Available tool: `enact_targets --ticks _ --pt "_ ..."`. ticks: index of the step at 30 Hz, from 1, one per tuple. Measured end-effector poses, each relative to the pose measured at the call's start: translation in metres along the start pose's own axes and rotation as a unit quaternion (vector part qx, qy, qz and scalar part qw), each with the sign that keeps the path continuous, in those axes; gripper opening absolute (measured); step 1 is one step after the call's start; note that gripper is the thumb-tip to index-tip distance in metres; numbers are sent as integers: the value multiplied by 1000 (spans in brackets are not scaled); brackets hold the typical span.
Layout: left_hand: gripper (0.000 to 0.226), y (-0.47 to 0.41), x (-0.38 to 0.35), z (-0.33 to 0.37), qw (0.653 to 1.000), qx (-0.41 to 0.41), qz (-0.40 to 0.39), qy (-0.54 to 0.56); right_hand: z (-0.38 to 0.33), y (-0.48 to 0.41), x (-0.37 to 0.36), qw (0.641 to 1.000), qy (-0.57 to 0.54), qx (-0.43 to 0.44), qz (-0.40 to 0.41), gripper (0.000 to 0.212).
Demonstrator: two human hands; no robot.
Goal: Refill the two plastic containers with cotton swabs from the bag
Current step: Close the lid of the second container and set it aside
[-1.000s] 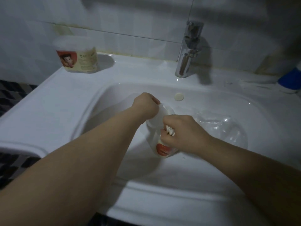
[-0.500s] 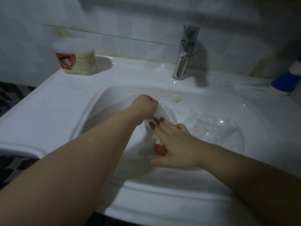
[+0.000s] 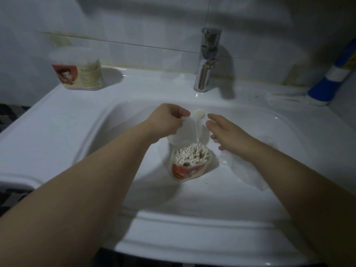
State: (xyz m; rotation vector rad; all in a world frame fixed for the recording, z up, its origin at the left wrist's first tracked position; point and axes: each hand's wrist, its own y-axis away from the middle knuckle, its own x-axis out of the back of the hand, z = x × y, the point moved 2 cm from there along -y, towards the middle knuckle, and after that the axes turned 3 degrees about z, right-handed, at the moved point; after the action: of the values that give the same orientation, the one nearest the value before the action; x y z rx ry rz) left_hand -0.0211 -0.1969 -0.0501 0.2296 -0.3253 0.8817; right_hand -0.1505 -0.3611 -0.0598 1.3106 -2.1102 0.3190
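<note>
A clear plastic container [image 3: 187, 169] with a red label stands in the sink basin [image 3: 192, 197], full of upright cotton swabs [image 3: 191, 154]. Its lid [image 3: 187, 132] is swung up behind it, and my left hand [image 3: 167, 122] pinches the lid's top edge. My right hand [image 3: 225, 132] hovers just right of the lid with fingers spread, holding nothing. A clear plastic bag [image 3: 244, 170] lies crumpled in the basin under my right forearm. A second container [image 3: 77, 69], lidded and with the same label, stands on the sink's back left corner.
A chrome tap [image 3: 207, 60] rises at the back of the sink, with the white overflow cap [image 3: 199, 113] below it. A blue and white bottle [image 3: 331, 78] leans at the back right. Tiled wall behind.
My right hand, which held swabs over the container and then pressed on it, has lifted away open. My left hand has raised the lid, so the swabs inside now show.
</note>
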Motion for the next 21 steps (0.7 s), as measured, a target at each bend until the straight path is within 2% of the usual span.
enact_targets --ticks 2,5,9,15,18,21 --pt "38 3 -1 5 999 -25 -38 1 -3 2 -1 996 -72 10 -47 42" --pt "40 5 -4 8 996 -44 -84 -6 -8 2 -1 993 -92 29 -70 27" --pt "24 3 -5 3 994 -45 -87 -39 -4 -1 6 997 -33 59 -43 18" --pt "11 3 -8 0 995 -41 -67 -54 -1 -2 -4 997 -14 45 56 27" --pt "12 3 -8 0 996 -45 -60 -56 -3 -6 -10 993 21 51 102 17" --pt "15 3 -8 0 996 -41 -55 -54 -6 -8 -11 990 81 62 101 7"
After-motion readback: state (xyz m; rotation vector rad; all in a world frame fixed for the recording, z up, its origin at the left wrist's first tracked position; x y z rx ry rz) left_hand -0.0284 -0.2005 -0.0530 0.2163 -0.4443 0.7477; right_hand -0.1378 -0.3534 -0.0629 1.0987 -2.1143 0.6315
